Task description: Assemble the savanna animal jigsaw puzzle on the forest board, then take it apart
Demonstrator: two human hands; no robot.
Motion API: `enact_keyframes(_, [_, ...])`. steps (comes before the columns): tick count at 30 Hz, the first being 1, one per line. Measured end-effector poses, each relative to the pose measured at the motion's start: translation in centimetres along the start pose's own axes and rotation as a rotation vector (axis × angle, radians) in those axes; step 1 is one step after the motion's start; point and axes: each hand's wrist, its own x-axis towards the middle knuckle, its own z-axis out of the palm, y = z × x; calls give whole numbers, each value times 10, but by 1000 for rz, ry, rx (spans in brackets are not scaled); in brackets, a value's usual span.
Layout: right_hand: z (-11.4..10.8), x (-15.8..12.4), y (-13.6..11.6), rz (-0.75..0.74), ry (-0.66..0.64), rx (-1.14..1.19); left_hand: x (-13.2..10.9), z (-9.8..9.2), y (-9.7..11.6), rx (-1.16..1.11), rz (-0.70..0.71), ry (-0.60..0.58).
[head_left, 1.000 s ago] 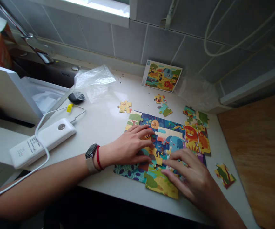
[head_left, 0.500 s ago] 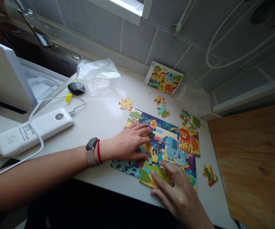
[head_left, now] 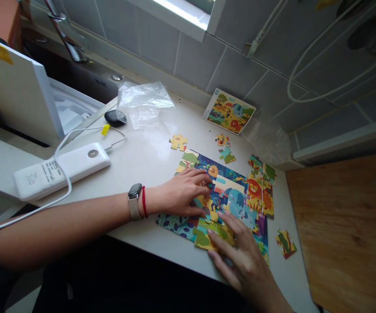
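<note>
"Right hand (head_left: 245,256) has drawn back from the middle of the jigsaw puzzle (head_left: 240,202) to its near edge, hasn't it?"

"Yes. Its fingers (head_left: 230,226) now lie spread over a yellow-green piece (head_left: 216,234), not clenched."

"And the left hand (head_left: 183,193)?"

"Curved over the puzzle's left part, fingertips down among the pieces. Whether they're pinching one, I can't tell."

"How does the puzzle lie?"

"Straight ahead, between both hands, flat on the white counter (head_left: 136,156). Its long side runs left to right, roughly along the tiled wall (head_left: 188,56). The left hand is nearer its left end, the right hand nearer its near edge."

"Any pieces apart from it?"

"One loose piece (head_left: 178,142) sits beyond the far edge, closer to the left hand. Another loose piece (head_left: 285,243) lies off to the right, closer to the right hand."
</note>
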Motion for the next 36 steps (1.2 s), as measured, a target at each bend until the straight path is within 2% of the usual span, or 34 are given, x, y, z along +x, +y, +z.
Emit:
enact_keyframes(4, [11, -2, -1, -46, -2, 53, 0, -1, 1, 7, 1, -1])
enact_keyframes(9, [23, -4, -6, -10, 65, 116, 0, 0, 0, 24, -5, -3])
enact_keyframes(17, [24, -1, -9, 20, 106, 118, 0, 2, -1, 18, 3, 19])
enact_keyframes(27, [25, 1, -10, -13, 67, 24, 2, 0, -2, 45, 40, 25])
enact_keyframes(36, [25, 1, -11, 21, 101, 39, 13, -23, -17, -188, 54, 213])
